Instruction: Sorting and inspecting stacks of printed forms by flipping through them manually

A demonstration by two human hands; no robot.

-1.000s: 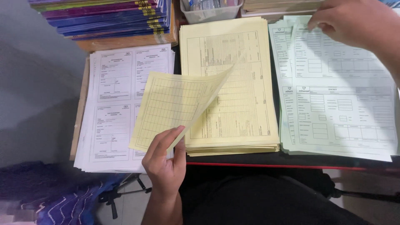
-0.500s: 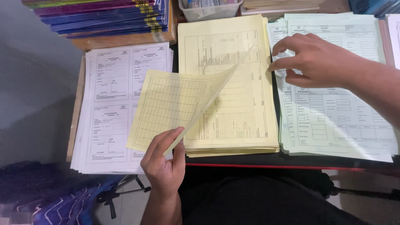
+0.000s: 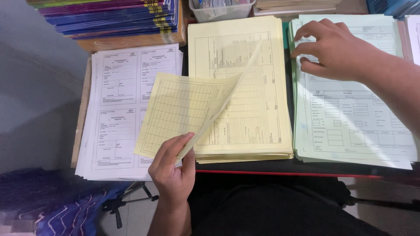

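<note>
We see the left hand (image 3: 173, 168) pinching the lower corner of a loose yellow sheet (image 3: 183, 109), curled up and folded back off the yellow stack (image 3: 249, 109) in the middle of the desk, its gridded underside facing us and overhanging the white stack (image 3: 118, 109) on the left. The right hand (image 3: 337, 48) rests fingers-curled on the top left of the green stack (image 3: 350, 122) at the right, fingertips at that stack's edge, gripping nothing we can make out, and the two hands sit well apart. Behind the papers we note a pile of coloured booklets (image 3: 109, 17) and a clear plastic tub (image 3: 221, 11).
</note>
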